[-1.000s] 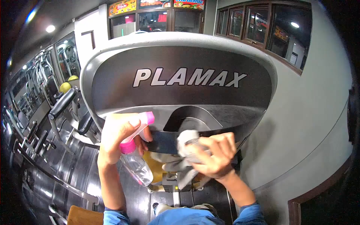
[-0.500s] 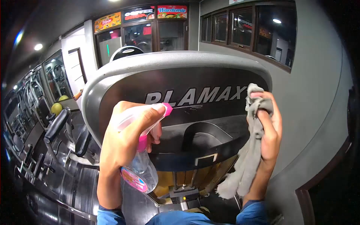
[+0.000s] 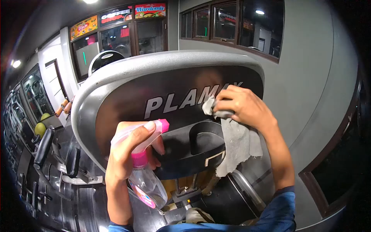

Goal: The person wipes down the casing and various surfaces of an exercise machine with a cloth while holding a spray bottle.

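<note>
Held a gray cloth (image 3: pixel 239 141) bunched in the clenched fingers of the right hand (image 3: pixel 245 106), up at the black panel (image 3: pixel 170 89) and over the later letters of the PLAMAX lettering (image 3: pixel 176 102). Could not tell contact with the panel from a slight gap. Let the loose part of the cloth droop below the fist, beside the rounded recess (image 3: pixel 208 141). Grasped a clear spray bottle (image 3: pixel 148 185) by its trigger head in the left hand (image 3: pixel 125 150), thumb over the top and fingers curled below, in front of the panel's lower left part. Tilted the bottle, with the pink nozzle (image 3: pixel 164 125) toward the right and the base down. Faced a silver rim (image 3: pixel 170 60) curving over the panel. Wore blue sleeves (image 3: pixel 276 208). Saw gym machines (image 3: pixel 44 149) and yellow-green balls (image 3: pixel 40 129) at left, bright signs (image 3: pixel 150 10) above dark glass behind, and a gray wall (image 3: pixel 309 77) with windows (image 3: pixel 228 21) at right.
</note>
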Tool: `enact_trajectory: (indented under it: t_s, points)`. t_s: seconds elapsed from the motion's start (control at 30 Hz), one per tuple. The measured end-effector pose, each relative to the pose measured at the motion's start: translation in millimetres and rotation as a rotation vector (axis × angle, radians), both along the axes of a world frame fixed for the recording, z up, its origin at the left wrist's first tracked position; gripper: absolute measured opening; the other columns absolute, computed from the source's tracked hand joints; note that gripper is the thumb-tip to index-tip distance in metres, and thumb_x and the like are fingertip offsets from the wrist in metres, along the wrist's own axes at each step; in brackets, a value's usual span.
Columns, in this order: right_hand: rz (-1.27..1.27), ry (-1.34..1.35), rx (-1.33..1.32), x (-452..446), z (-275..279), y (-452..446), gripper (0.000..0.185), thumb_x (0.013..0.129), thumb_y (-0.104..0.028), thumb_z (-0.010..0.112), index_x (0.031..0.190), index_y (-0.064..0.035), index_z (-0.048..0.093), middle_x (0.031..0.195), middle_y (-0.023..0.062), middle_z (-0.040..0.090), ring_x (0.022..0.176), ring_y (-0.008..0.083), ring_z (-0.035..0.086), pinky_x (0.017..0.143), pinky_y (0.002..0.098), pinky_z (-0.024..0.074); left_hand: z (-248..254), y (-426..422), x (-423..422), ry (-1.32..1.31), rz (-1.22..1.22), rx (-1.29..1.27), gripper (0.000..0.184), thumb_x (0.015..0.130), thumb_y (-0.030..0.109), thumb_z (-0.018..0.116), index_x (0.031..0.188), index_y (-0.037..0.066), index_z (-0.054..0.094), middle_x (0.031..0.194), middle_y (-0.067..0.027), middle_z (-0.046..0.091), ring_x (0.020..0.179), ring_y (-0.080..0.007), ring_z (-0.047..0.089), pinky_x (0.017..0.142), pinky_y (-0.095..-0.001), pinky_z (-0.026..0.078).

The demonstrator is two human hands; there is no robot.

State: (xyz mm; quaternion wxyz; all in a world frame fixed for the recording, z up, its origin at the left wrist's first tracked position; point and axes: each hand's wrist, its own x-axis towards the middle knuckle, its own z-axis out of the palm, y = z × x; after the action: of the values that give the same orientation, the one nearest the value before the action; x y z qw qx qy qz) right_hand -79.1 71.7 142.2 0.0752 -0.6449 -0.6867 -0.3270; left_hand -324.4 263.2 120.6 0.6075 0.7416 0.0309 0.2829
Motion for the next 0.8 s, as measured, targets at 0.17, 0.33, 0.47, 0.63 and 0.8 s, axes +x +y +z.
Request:
enact_trajectory:
  t_s: [0.17,0.33,0.47,0.63,0.8]
  points:
    - [-0.053,-0.186,-0.055,14.6,-12.1,-5.5,0.010,0.079,-0.019,0.064,0.089,-0.0184,0.068,0.093,-0.0025,0.059,0.088,0.0160,0.060,0.064,0.0313,0.0582,-9.4,3.0,4.0,0.074,-0.124,-0.130,0.059,0.084,0.047,0.055,0.066,-0.008,0.064,0.059,-0.0190,0.063,0.039,-0.0242,0.059,0.036,-0.0289,0.049]
    - [0.261,-0.483,0.132,-2.9,-7.8,38.5,0.017,0.078,-0.024,0.064,0.094,-0.0262,0.069,0.097,-0.0083,0.061,0.079,0.0106,0.055,0.057,0.0246,0.0416,-17.8,12.6,-1.3,0.056,-0.179,-0.217,0.054,0.088,0.040,0.052,0.072,-0.011,0.064,0.064,-0.0196,0.064,0.042,-0.0237,0.060,0.042,-0.0297,0.051]
    - [0.319,-0.414,-0.002,-1.3,-10.3,39.8,0.009,0.078,-0.023,0.063,0.085,-0.0221,0.068,0.095,-0.0067,0.057,0.084,0.0116,0.055,0.057,0.0242,0.0444,-21.9,13.4,-7.8,0.044,-0.113,-0.166,0.056,0.083,0.043,0.056,0.069,-0.010,0.064,0.061,-0.0200,0.063,0.039,-0.0230,0.057,0.041,-0.0292,0.050]
    - [0.170,-0.469,-0.056,19.6,19.4,13.2,0.007,0.080,-0.022,0.062,0.078,-0.0167,0.067,0.090,-0.0039,0.057,0.084,0.0124,0.057,0.055,0.0243,0.0501,-22.1,10.7,-7.5,0.056,-0.039,-0.207,0.056,0.083,0.044,0.055,0.066,-0.009,0.063,0.060,-0.0199,0.063,0.038,-0.0229,0.056,0.041,-0.0296,0.050]
    - [0.305,-0.228,0.340,7.1,16.3,45.7,0.014,0.078,-0.020,0.066,0.092,-0.0181,0.070,0.085,-0.0050,0.059,0.075,0.0129,0.058,0.054,0.0265,0.0495,-25.1,7.1,-5.3,-0.015,0.083,-0.234,0.059,0.086,0.046,0.052,0.063,-0.007,0.063,0.057,-0.0188,0.062,0.037,-0.0226,0.055,0.041,-0.0300,0.050]
